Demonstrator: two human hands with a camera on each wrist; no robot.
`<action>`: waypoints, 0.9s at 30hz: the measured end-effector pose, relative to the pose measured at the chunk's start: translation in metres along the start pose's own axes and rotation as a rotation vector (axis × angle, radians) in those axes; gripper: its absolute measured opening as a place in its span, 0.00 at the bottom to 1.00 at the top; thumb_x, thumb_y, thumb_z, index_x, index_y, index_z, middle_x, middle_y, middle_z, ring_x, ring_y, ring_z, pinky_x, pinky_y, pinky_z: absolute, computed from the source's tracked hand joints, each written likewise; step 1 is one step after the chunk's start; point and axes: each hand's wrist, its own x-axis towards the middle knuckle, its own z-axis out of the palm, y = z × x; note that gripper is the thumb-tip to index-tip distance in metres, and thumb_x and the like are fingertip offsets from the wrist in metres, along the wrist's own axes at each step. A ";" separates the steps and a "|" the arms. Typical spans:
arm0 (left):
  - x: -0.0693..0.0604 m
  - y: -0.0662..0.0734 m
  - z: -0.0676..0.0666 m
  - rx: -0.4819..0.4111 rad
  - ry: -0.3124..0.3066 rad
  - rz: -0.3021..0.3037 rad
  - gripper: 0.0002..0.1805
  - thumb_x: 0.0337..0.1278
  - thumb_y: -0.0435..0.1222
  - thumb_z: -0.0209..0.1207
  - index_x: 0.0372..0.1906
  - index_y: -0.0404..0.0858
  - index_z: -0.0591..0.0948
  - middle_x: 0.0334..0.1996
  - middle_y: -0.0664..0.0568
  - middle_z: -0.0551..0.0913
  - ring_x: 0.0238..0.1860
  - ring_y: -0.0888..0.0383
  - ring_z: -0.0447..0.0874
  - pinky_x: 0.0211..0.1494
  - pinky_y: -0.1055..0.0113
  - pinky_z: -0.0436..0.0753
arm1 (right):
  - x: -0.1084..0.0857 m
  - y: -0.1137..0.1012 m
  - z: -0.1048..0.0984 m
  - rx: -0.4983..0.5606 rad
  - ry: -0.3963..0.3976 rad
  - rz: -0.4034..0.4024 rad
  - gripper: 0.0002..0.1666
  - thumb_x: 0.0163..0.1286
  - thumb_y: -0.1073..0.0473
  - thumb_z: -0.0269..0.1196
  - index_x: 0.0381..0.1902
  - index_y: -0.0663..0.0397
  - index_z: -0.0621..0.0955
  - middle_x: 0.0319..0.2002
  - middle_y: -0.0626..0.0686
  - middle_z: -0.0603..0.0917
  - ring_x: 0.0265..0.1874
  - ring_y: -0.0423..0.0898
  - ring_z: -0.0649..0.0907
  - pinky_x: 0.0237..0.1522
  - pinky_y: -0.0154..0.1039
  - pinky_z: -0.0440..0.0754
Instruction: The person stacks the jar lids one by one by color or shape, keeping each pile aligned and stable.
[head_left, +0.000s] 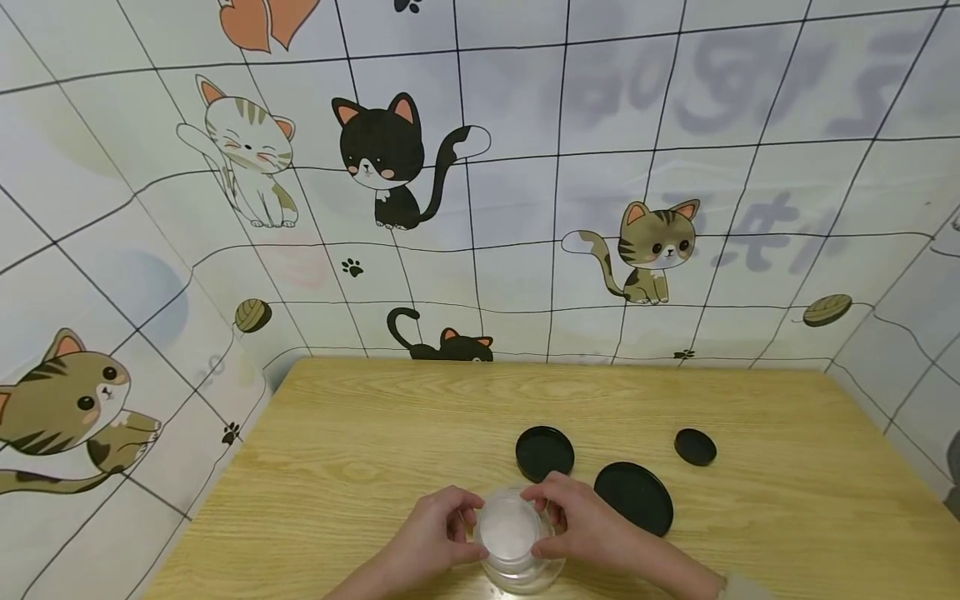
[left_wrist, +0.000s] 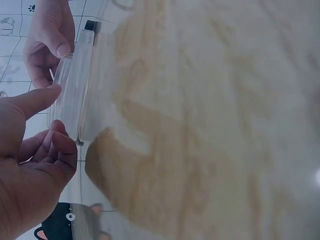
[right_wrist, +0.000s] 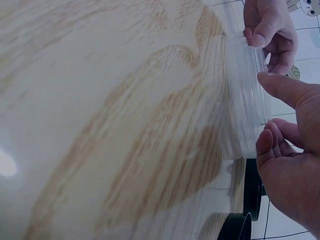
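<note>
1. Left hand (head_left: 438, 529): thumb and fingers bent, pinching the upper dish (head_left: 510, 529) at its left edge.
2. Right hand (head_left: 581, 521): thumb and fingers bent likewise, gripping the upper dish's right edge.
3. Upper dish: clear, between the hands, on the wider clear lower dish (head_left: 528, 582).
4. Beyond and right of the upper dish, on the table (head_left: 360, 433): medium disc (head_left: 544, 454), large disc (head_left: 633, 496), small disc (head_left: 695, 447), all black.

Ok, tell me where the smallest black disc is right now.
In the head view, the smallest black disc lies on the right part of the wooden table, farther back than the largest black disc and to its right, with a gap between them.
</note>
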 end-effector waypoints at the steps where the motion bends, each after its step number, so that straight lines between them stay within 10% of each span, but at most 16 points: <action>1: 0.000 0.000 0.000 0.004 0.000 0.003 0.24 0.46 0.31 0.78 0.50 0.33 0.82 0.33 0.58 0.78 0.26 0.69 0.75 0.28 0.75 0.77 | 0.000 0.000 0.000 -0.004 0.000 -0.001 0.31 0.55 0.57 0.81 0.55 0.59 0.82 0.36 0.43 0.72 0.31 0.33 0.72 0.32 0.30 0.76; 17: 0.003 0.006 0.000 0.033 -0.012 0.104 0.27 0.47 0.31 0.78 0.54 0.35 0.81 0.38 0.54 0.79 0.25 0.71 0.73 0.27 0.74 0.77 | -0.012 0.000 -0.016 0.039 0.033 0.017 0.31 0.59 0.59 0.78 0.59 0.56 0.80 0.40 0.49 0.76 0.29 0.37 0.75 0.30 0.31 0.77; 27: 0.033 0.040 0.012 -0.020 -0.075 0.152 0.28 0.50 0.31 0.77 0.57 0.36 0.80 0.42 0.45 0.78 0.27 0.69 0.74 0.32 0.73 0.79 | -0.038 0.003 -0.047 0.010 0.172 -0.048 0.30 0.61 0.60 0.77 0.59 0.59 0.80 0.42 0.55 0.77 0.27 0.39 0.77 0.27 0.34 0.79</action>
